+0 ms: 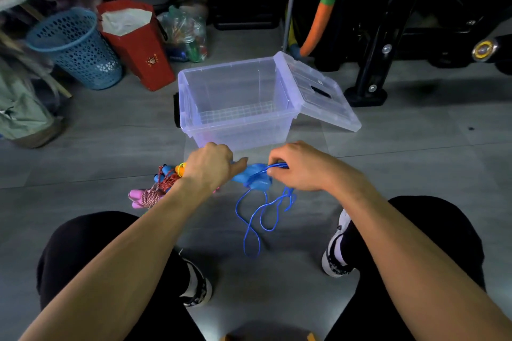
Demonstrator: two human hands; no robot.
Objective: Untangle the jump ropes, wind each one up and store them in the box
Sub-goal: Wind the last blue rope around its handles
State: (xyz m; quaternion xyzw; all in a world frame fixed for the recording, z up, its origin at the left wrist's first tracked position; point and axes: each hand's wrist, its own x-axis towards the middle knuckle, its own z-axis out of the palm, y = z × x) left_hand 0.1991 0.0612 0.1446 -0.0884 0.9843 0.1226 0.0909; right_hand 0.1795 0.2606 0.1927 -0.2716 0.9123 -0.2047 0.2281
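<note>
My left hand grips the blue handles of a blue jump rope just in front of the clear plastic box. My right hand pinches the thin blue cord beside the handles. Loose loops of the same cord hang down toward the floor between my knees. A wound red-and-white rope with pink handles lies on the floor under my left wrist, and next to it are blue and orange handles. Nothing lies inside the box.
The box's lid leans open against its right side. A blue mesh basket, a red bag and a sack of bottles stand behind on the left. Black exercise equipment fills the right rear. My shoes flank the dangling cord.
</note>
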